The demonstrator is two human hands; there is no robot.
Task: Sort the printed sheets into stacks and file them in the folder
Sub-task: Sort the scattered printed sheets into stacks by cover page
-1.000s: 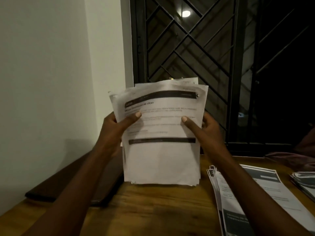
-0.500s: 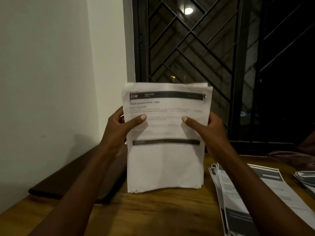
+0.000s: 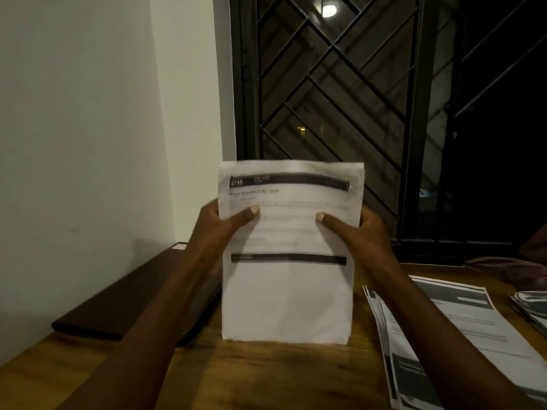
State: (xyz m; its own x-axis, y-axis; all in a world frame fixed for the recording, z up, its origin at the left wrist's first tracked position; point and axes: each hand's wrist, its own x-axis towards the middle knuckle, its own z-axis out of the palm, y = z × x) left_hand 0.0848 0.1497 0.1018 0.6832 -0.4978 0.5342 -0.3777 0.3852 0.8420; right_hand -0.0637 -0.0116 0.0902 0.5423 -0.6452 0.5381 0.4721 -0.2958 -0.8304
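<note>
I saw a wooden table (image 3: 281, 377). A dark folder (image 3: 124, 303) lay on it at the left, along the wall. A bundle of sheets (image 3: 287, 306) stood on edge mid-table, a fanned stack (image 3: 461, 327) lay right, and another stack (image 3: 532, 309) farther right.

sheet stack (image 3: 288, 303): matt white paper, black printed bars. counter (image 3: 266, 377): brown wood, visible grain, slight sheen. folder (image 3: 124, 303): dark, smooth, low-gloss cover. window grille (image 3: 334, 84): dark painted metal bars. wall (image 3: 83, 128): matt paint.
</note>
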